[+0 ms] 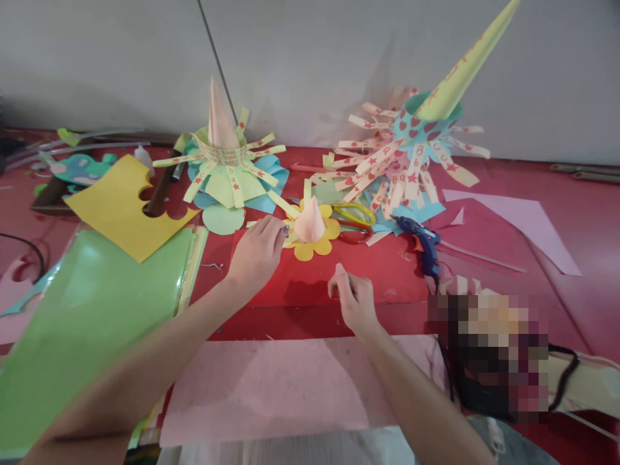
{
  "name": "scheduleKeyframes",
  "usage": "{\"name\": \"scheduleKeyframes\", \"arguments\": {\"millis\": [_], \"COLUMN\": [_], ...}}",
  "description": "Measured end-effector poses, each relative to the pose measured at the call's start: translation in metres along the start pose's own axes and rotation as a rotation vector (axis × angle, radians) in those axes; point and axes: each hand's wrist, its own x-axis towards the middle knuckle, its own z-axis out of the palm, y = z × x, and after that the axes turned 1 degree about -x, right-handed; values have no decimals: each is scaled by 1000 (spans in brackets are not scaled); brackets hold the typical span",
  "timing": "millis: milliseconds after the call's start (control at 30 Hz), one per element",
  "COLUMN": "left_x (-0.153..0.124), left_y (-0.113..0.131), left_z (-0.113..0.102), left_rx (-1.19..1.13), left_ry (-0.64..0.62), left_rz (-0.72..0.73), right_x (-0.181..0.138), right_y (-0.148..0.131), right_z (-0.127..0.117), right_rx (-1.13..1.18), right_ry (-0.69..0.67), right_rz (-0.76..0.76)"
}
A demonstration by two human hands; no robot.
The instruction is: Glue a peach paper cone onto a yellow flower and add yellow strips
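My left hand [256,252] reaches forward, fingers curled, its fingertips touching the edge of a yellow paper flower [316,244] that carries a small pink paper cone [309,221]. My right hand [353,300] hovers over a red paper sheet [310,278], fingers loosely pinched together; whether anything is between them I cannot make out. A pink paper sheet [271,387] lies in front of me under both forearms.
Two finished paper hats stand at the back: one with a pink cone [223,152], one with a yellow-green cone [426,135]. Yellow-handled scissors [352,216] and a blue glue gun [423,242] lie right of the flower. Yellow [121,206] and green [92,310] sheets lie left.
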Motion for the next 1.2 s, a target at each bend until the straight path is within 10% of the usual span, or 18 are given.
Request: {"name": "scheduleKeyframes", "arguments": {"millis": [400, 733, 1200], "left_x": [-8, -8, -7], "left_y": [-11, -16, -19], "left_z": [27, 27, 27], "left_rx": [-239, -360, -390], "left_ry": [-30, -51, -69], "left_rz": [-135, -180, -175], "right_x": [63, 221, 288], "right_y": [-10, -14, -14], "right_z": [-29, 14, -5], "right_rx": [-137, -751, -1165], "right_ry": [273, -73, -418], "right_rz": [-121, -260, -304]}}
